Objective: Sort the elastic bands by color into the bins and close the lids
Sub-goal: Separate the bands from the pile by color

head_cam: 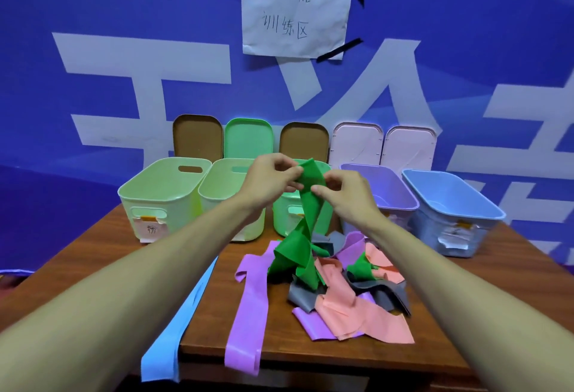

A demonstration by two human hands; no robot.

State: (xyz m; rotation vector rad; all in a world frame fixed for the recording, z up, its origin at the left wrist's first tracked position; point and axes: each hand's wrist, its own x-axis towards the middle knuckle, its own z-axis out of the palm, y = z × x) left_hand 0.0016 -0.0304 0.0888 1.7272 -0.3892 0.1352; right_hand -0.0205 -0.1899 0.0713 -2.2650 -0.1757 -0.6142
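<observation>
A green elastic band (306,217) hangs from both hands above the table, its lower end resting on the pile. My left hand (270,182) and my right hand (344,194) pinch its top end in front of the green bin (284,220). The pile holds purple bands (248,304), pink bands (363,311), grey bands (302,298) and another green piece (360,269). A blue band (174,329) hangs over the table's front edge. All the bins stand open.
Two pale green bins (155,192) (222,186) stand at the left, a purple bin (394,196) and a blue bin (450,205) at the right. Several lids (248,140) lean against the blue wall behind. The wooden table (102,252) ends close in front.
</observation>
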